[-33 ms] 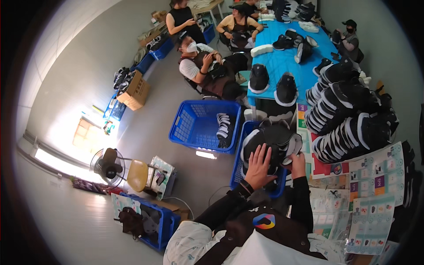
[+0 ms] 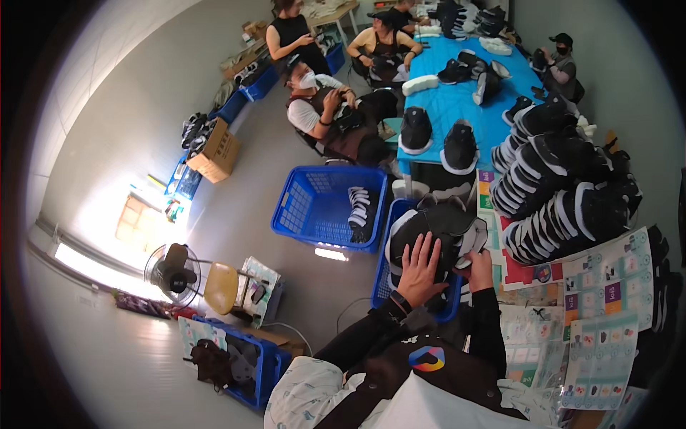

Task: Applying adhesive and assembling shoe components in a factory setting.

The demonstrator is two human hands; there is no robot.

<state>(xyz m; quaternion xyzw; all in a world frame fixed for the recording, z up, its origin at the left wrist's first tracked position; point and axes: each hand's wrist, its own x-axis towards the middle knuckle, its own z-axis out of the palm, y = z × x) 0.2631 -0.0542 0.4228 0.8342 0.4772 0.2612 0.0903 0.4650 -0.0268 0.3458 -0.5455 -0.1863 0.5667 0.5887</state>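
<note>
My left hand (image 2: 421, 270) lies with fingers outstretched on black shoe uppers (image 2: 423, 227) heaped in a blue basket (image 2: 378, 287) in front of me. At the right side of the heap, my right hand (image 2: 477, 270) has its fingers closed on the edge of a black shoe upper with a white-grey rim (image 2: 471, 236). Part of its grip is hidden behind the fingers. The lower part of the heap is covered by the uppers on top and by my hands.
Nested black-and-white uppers (image 2: 564, 220) are stacked to the right, above printed sheets (image 2: 602, 282). Ahead, a blue-topped table (image 2: 443, 86) bears shoes and soles. Another blue basket (image 2: 286, 227) stands on the left, near a seated co-worker (image 2: 314, 107). A fan (image 2: 175, 268) and stool (image 2: 223, 287) are farther left.
The whole view has shifted slightly. Both hands keep nearly the same place and pose on the shoe uppers.
</note>
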